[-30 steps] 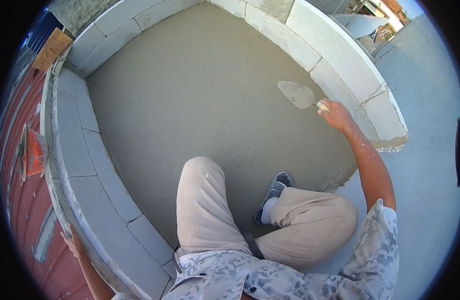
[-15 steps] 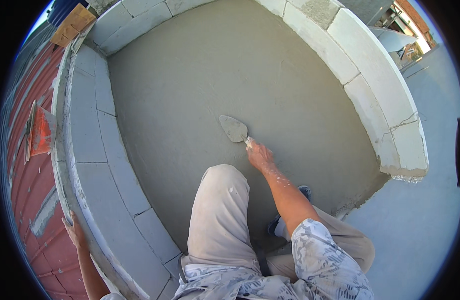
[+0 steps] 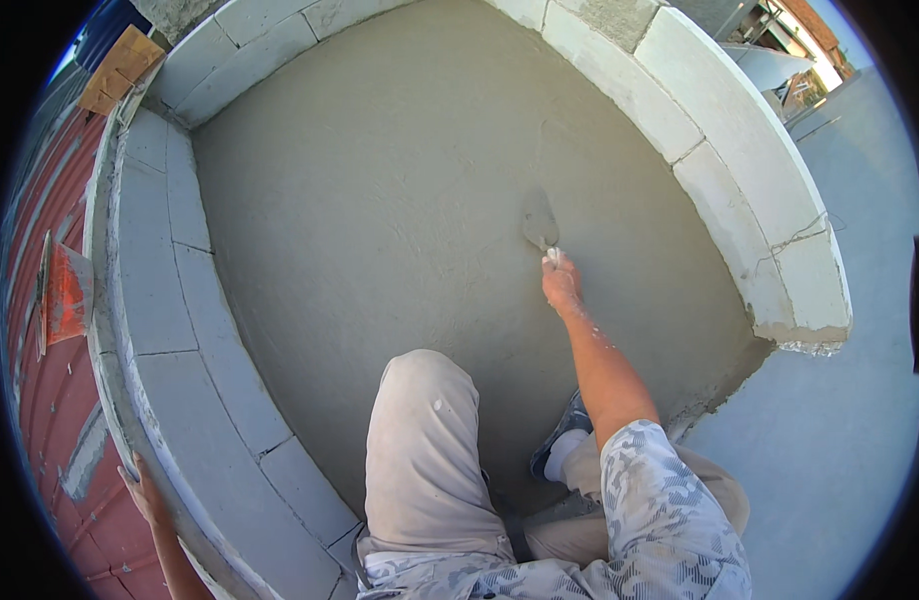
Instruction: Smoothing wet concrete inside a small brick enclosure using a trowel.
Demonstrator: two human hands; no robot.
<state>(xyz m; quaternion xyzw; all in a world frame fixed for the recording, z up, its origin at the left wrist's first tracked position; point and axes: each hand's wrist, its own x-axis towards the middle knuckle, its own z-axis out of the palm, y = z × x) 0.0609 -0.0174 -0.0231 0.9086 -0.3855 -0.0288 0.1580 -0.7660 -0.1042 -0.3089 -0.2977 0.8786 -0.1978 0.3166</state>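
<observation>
A pointed trowel (image 3: 539, 218) is in my right hand (image 3: 561, 281), its fingers wrapped round the handle. The blade lies at the surface of wet grey mortar (image 3: 379, 230), tip pointing away from me. Faint streaks and ridges mark the mortar left of the blade. Far out to the left, my left hand (image 3: 147, 494) rests against the outer edge of the low block wall (image 3: 169, 385), fingers stretched and a little apart, holding nothing. I am crouched low, with one bent knee in front of the mortar and a shoe (image 3: 559, 440) by its near edge.
Pale blocks (image 3: 719, 160) also border the mortar on the right and far sides, with thin wire at the right wall's near end. Smooth grey floor (image 3: 809, 450) lies beyond it. Left outside are a red corrugated roof (image 3: 74, 430), an orange-smeared tool (image 3: 67, 292) and a wooden board (image 3: 121, 70).
My right hand has moved the trowel to the right and slightly farther away, and the blade has turned from pointing left to pointing ahead. My left hand stays at the wall.
</observation>
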